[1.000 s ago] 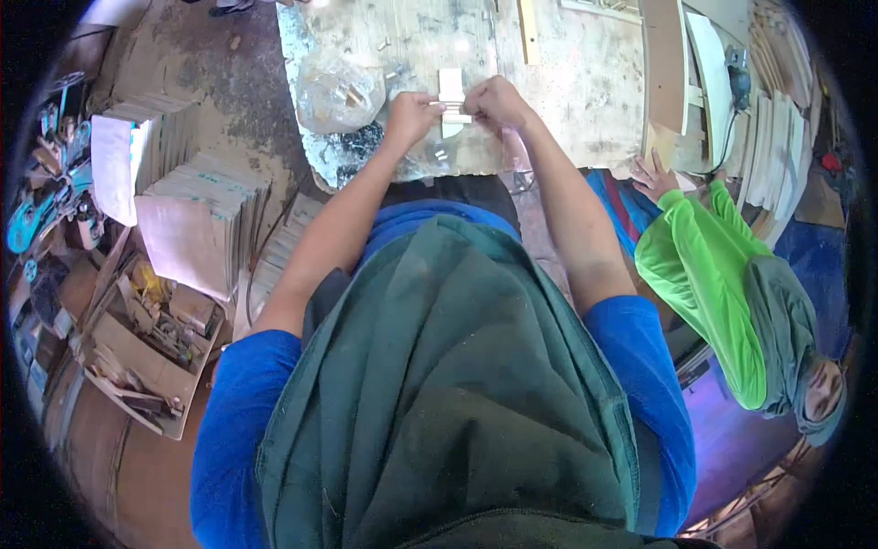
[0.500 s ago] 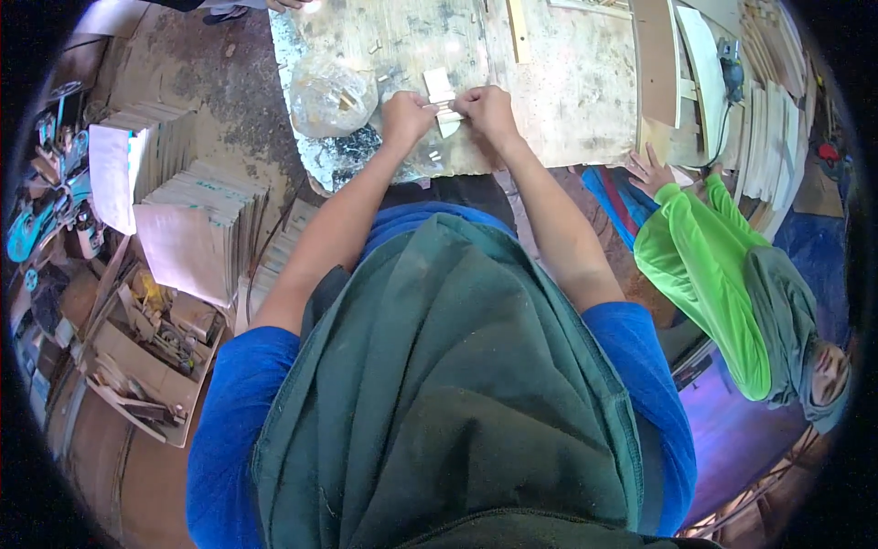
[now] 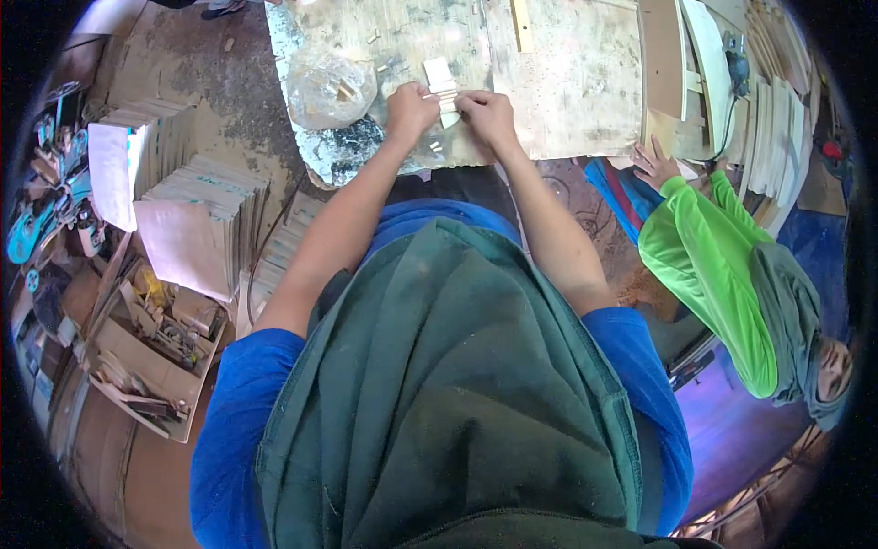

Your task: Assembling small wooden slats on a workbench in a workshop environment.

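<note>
Pale wooden pieces [image 3: 441, 71] lie near the front edge of the worktable, with a few narrow crosswise strips between my hands. My left hand [image 3: 412, 113] is closed, its fingertips at the left end of these strips. From the other side, my right hand [image 3: 487, 117] pinches their right end. Fine detail at the fingertips is too small to make out. Several short wooden pegs [image 3: 436, 146] lie loose just below the hands. To the left of my left hand rests a clear plastic bag [image 3: 320, 96] with more small wooden pieces inside.
The worn worktable [image 3: 567, 110] carries a long wooden strip [image 3: 522, 26] at its far side. At right a co-worker in a green sleeve [image 3: 700, 265] has a hand by the table's corner. Stacked panels [image 3: 187, 233] stand left, near a box of scraps [image 3: 137, 366].
My hands have shifted slightly, the left one turning more over the strips. The strips sit a little higher between my fingers. The co-worker's hand has barely moved.
</note>
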Demonstrator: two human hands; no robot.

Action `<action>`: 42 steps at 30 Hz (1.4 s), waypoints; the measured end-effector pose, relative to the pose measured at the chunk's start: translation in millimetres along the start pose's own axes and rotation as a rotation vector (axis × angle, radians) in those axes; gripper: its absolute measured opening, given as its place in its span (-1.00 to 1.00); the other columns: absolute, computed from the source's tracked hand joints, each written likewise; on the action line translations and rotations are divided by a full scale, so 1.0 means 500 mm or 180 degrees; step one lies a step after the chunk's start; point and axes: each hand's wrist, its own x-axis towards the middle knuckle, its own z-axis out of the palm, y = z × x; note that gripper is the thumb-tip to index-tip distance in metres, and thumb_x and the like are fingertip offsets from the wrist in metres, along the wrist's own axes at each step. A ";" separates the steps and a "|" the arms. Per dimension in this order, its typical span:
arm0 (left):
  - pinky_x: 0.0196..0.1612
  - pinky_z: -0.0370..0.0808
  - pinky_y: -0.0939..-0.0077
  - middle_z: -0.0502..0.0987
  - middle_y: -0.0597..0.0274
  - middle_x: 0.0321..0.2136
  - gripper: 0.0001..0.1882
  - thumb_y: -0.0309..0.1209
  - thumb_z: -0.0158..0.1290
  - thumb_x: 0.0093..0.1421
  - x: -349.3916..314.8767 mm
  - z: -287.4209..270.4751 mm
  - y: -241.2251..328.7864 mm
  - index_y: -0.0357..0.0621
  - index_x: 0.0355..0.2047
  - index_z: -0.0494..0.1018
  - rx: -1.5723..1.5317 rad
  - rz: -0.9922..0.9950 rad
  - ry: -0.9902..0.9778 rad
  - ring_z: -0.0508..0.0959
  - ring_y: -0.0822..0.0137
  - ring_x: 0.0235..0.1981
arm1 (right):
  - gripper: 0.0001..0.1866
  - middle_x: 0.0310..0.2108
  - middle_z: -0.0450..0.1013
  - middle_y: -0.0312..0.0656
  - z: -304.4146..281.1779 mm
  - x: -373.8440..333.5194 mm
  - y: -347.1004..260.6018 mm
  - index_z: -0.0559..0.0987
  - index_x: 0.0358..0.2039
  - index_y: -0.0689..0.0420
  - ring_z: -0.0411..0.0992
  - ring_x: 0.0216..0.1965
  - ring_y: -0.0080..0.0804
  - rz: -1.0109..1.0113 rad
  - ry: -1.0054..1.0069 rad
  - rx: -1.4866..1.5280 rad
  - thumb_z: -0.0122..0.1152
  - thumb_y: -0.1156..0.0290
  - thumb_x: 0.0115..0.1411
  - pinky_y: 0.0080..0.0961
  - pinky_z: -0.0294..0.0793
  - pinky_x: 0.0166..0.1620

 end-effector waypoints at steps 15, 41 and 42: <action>-0.25 0.58 0.32 0.62 -0.13 -0.49 -0.70 -0.31 0.23 -0.01 -0.018 -0.009 0.015 -0.29 -0.33 0.64 -0.0297 -0.0227 0.0137 0.68 0.08 -0.40 | -0.78 -0.39 0.59 0.04 0.013 -0.009 0.004 0.69 -0.34 0.20 0.59 -0.32 -0.16 -0.0867 0.0188 0.0112 0.24 0.34 0.08 -0.37 0.53 -0.19; -0.19 0.56 0.19 0.60 -0.20 -0.43 -0.74 -0.34 0.23 0.01 -0.052 -0.051 0.074 -0.24 -0.33 0.64 0.0231 -0.0096 0.0081 0.65 -0.06 -0.35 | -0.73 -0.49 0.59 -0.21 -0.025 0.011 -0.046 0.69 -0.23 0.24 0.47 -0.50 -0.54 0.0022 -0.0695 0.0230 0.34 0.36 0.09 -0.58 0.48 -0.35; -0.20 0.56 0.19 0.60 -0.21 -0.43 -0.74 -0.33 0.23 0.01 -0.049 -0.049 0.071 -0.24 -0.33 0.64 0.0170 -0.0061 0.0089 0.65 -0.07 -0.35 | -0.70 -0.52 0.60 -0.15 -0.026 0.013 -0.058 0.71 -0.28 0.20 0.51 -0.52 -0.47 -0.0109 -0.0658 -0.0621 0.41 0.29 0.01 -0.50 0.52 -0.32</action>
